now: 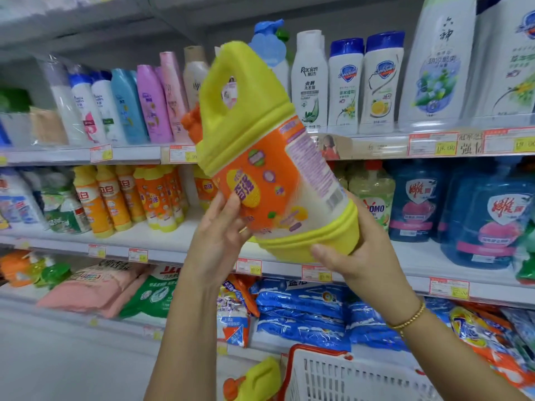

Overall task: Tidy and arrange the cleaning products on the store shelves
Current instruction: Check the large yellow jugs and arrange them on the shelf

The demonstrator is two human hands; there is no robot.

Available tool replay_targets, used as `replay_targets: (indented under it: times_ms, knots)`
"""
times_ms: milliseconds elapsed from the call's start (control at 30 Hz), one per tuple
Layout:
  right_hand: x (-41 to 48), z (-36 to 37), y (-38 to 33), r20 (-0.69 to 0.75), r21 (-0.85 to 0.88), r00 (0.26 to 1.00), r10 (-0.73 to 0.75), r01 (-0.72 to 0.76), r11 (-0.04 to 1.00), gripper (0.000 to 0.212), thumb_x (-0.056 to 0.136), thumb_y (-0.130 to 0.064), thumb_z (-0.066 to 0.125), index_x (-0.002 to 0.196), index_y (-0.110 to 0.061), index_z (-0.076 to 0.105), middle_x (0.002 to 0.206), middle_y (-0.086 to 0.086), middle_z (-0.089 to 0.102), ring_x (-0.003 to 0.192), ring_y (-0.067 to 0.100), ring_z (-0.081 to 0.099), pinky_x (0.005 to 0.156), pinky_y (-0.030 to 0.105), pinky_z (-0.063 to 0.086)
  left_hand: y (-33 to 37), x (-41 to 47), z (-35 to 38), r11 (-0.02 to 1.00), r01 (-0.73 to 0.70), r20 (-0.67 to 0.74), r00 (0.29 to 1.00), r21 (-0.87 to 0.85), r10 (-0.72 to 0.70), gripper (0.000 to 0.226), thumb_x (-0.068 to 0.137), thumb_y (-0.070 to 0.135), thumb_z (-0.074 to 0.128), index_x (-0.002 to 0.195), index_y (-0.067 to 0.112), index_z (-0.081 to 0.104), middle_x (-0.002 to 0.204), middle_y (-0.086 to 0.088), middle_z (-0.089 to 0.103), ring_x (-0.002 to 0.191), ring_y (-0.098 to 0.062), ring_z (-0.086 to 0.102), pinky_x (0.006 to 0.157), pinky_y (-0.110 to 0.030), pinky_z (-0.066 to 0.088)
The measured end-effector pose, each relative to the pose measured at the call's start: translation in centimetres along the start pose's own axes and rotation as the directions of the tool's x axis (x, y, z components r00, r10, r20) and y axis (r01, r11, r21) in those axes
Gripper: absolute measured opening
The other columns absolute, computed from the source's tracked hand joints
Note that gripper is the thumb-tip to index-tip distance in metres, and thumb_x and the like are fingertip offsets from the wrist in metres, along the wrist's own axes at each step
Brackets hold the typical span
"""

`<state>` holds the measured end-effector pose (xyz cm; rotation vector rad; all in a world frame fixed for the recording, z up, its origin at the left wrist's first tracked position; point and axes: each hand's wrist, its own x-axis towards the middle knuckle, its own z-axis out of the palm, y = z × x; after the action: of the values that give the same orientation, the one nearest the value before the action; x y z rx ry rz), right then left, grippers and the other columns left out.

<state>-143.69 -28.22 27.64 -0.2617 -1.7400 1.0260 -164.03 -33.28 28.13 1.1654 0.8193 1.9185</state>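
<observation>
Both hands hold one yellow jug [260,140] in front of the shelves: the left hand [220,238] curls its fingers against the orange label low on the jug's side, and the right hand [359,256] cups the yellow base from beneath, thumb wrapped over the bottom edge. From the hands the jug tilts up and leftward, its orange cap [192,121] well above the left hand. Below the right wrist sits a white basket [347,377], a second yellow jug [260,377] beside it.
</observation>
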Motion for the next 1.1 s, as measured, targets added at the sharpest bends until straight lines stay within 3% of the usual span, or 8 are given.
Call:
replay_targets:
  times_ms: [67, 167, 333, 467, 667, 867, 967, 1100]
  knots:
    - [0.0, -0.3, -0.2, 0.049, 0.048, 0.991, 0.12, -0.123, 0.991, 0.065, 0.063, -0.039, 0.075, 0.123, -0.029, 0.052, 0.11, -0.011, 0.067, 0.099, 0.01, 0.066, 0.074, 0.025, 0.056, 0.2, -0.2, -0.9, 0.998, 0.061, 0.022, 0.998, 0.003, -0.062, 0.094, 0.053, 0.051, 0.089, 0.132, 0.017, 0.052, 0.128, -0.007, 0.063, 0.114, -0.025, 0.062, 0.091, -0.043, 0.055]
    - [0.0, -0.1, -0.6, 0.137, 0.115, 0.951, 0.277, -0.293, 0.949, 0.048, 0.069, -0.029, 0.08, 0.111, -0.023, 0.058, 0.098, -0.002, 0.073, 0.086, 0.017, 0.071, 0.063, 0.032, 0.059, 0.1, -0.6, -1.8, 0.984, 0.168, -0.012, 0.986, -0.055, -0.169, 0.098, 0.043, 0.045, 0.094, 0.129, 0.017, 0.055, 0.119, -0.005, 0.068, 0.104, -0.022, 0.067, 0.08, -0.039, 0.058]
    - [-0.5, 1.2, -0.3, 0.149, 0.219, 0.862, 0.485, -0.507, 0.833, 0.028, 0.081, -0.025, 0.068, 0.104, -0.01, 0.064, 0.091, 0.006, 0.074, 0.071, 0.015, 0.071, 0.059, 0.03, 0.06, -1.3, -0.9, -3.2, 0.953, 0.284, -0.047, 0.956, -0.105, -0.29, 0.07, 0.025, 0.038, 0.098, 0.09, 0.02, 0.079, 0.1, -0.006, 0.075, 0.089, -0.02, 0.073, 0.065, -0.036, 0.059]
    - [-0.8, 1.8, -0.3, 0.183, 0.226, 0.812, 0.554, -0.583, 0.78, 0.033, 0.086, -0.032, 0.064, 0.105, -0.005, 0.065, 0.099, 0.007, 0.073, 0.079, 0.018, 0.071, 0.063, 0.03, 0.06, -1.3, -1.6, -3.9, 0.926, 0.362, -0.081, 0.925, -0.105, -0.371, 0.071, 0.011, 0.036, 0.099, 0.077, 0.018, 0.081, 0.089, -0.005, 0.076, 0.079, -0.016, 0.074, 0.057, -0.032, 0.058]
    - [-0.6, 1.6, 0.1, 0.262, 0.294, 0.764, 0.59, -0.645, 0.705, 0.032, 0.088, -0.031, 0.061, 0.106, -0.005, 0.064, 0.1, 0.006, 0.072, 0.088, 0.018, 0.07, 0.066, 0.032, 0.06, -0.8, -1.9, -4.5, 0.91, 0.402, -0.122, 0.903, -0.104, -0.412, 0.087, 0.028, 0.043, 0.097, 0.107, 0.017, 0.074, 0.112, -0.008, 0.072, 0.099, -0.021, 0.07, 0.068, -0.038, 0.059]
    - [-1.7, 1.4, 2.2, 0.377, 0.251, 0.723, 0.58, -0.682, 0.687, 0.016, 0.09, -0.023, 0.058, 0.096, -0.01, 0.065, 0.087, 0.001, 0.072, 0.082, 0.013, 0.069, 0.068, 0.032, 0.06, 1.3, -1.9, -6.8, 0.883, 0.46, -0.13, 0.885, 0.094, -0.447, 0.081, 0.027, 0.048, 0.097, 0.101, 0.023, 0.077, 0.112, -0.007, 0.072, 0.097, -0.022, 0.071, 0.066, -0.04, 0.059]
    - [-2.5, 1.8, 4.1, 0.46, 0.189, 0.678, 0.574, -0.706, 0.682, 0.017, 0.085, -0.01, 0.063, 0.101, -0.01, 0.064, 0.095, 0.004, 0.073, 0.085, 0.015, 0.07, 0.072, 0.029, 0.059, 2.6, -2.1, -7.4, 0.913, 0.335, -0.117, 0.942, 0.234, -0.315, 0.087, 0.03, 0.042, 0.097, 0.109, 0.017, 0.072, 0.107, -0.004, 0.073, 0.093, -0.018, 0.071, 0.069, -0.036, 0.059]
    - [-4.0, 4.2, 7.9, 0.503, 0.134, 0.583, 0.638, -0.782, 0.609, 0.047, 0.074, 0.009, 0.069, 0.117, -0.01, 0.06, 0.114, 0.01, 0.069, 0.103, 0.023, 0.067, 0.082, 0.032, 0.057, 4.2, -3.2, -7.9, 0.831, 0.162, -0.022, 0.984, 0.532, -0.178, 0.099, 0.042, 0.035, 0.095, 0.128, 0.011, 0.05, 0.111, -0.001, 0.071, 0.101, -0.019, 0.069, 0.075, -0.031, 0.057]
